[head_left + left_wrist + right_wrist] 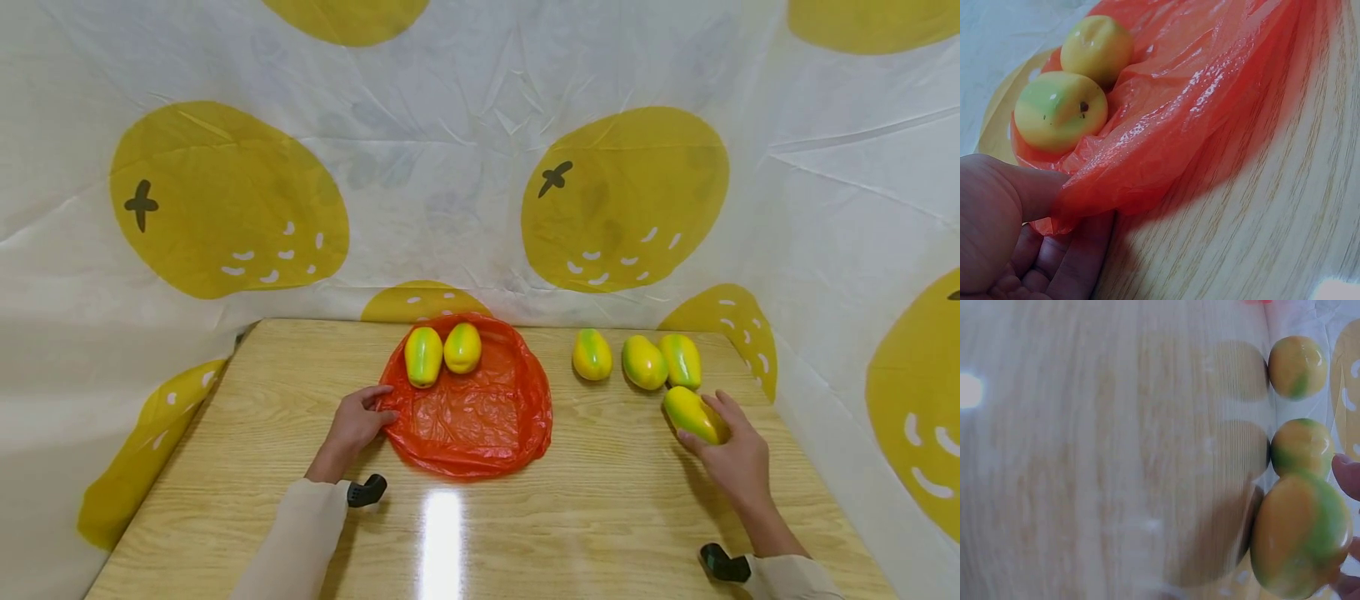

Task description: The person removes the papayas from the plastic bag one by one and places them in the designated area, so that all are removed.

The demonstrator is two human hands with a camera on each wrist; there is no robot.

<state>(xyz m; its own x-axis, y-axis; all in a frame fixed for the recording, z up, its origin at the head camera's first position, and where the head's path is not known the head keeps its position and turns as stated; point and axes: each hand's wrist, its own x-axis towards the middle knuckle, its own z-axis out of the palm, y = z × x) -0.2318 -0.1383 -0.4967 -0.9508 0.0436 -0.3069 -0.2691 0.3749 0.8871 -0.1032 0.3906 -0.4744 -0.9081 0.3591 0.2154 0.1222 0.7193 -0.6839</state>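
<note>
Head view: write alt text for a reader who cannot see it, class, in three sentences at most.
A person's right hand grips a yellow-green papaya on a wooden table, while the left hand holds the edge of a red plastic bag. Two papayas lie on the bag; three more sit in a row to its right.

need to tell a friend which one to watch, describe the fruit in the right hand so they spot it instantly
On the wooden table, right of the orange plastic bag, lie four yellow-green papayas. The one meant lies nearest the front, below the back row of three, and alone is gripped by the right hand.
</note>
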